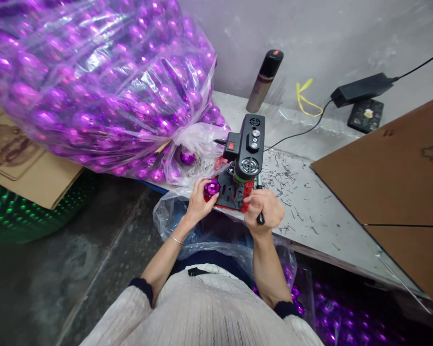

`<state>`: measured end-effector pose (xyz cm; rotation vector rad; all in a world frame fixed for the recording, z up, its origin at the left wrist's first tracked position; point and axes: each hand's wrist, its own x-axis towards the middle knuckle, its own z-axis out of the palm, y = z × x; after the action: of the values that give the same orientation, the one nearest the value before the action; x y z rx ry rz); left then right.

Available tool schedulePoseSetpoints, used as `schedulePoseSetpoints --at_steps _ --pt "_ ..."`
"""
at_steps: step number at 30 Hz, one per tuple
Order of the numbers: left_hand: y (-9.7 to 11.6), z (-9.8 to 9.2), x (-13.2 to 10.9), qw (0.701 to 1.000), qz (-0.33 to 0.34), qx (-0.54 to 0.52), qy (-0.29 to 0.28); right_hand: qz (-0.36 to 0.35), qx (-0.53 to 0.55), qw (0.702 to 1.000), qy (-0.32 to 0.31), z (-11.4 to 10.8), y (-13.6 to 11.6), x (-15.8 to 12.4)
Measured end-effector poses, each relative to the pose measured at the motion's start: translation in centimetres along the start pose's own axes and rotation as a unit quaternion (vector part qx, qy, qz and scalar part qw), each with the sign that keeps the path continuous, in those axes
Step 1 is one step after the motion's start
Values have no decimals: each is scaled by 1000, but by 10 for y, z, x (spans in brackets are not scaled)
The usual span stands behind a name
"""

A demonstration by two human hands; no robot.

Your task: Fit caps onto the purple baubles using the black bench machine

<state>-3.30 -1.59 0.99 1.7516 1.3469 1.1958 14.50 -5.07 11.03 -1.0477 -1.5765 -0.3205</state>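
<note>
My left hand (199, 202) is closed around a shiny purple ball (211, 188) and holds it at the left side of a small black bench machine (248, 149) that stands on a red base plate. My right hand (264, 210) is wrapped round the machine's black lever handle (260, 211) at its right side. A huge clear plastic bag (94, 81) stuffed with purple balls lies on the table to the left, its knotted mouth close to the machine.
Small dark metal bits litter the grey table (310, 211). A spray can (265, 79), a power adapter (362, 89) with its cable and yellow string lie at the back. Cardboard sheets (400, 192) lie right. Bags of purple balls sit below near my lap.
</note>
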Motion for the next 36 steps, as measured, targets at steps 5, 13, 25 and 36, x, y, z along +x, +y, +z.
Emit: schedulePoseSetpoints --at_steps 5,13,25,36 --pt "-5 -11 2 976 60 209 -24 -12 0 1000 -7 -1 -1 1" --pt "11 -37 3 967 -16 224 -121 -11 -4 1000 -4 -2 0 6" --pt "7 11 19 929 -213 -297 -63 -6 -19 1000 -10 -6 -2 29" --pt "5 37 18 998 -3 -16 -67 -15 -16 999 -31 -10 -4 23"
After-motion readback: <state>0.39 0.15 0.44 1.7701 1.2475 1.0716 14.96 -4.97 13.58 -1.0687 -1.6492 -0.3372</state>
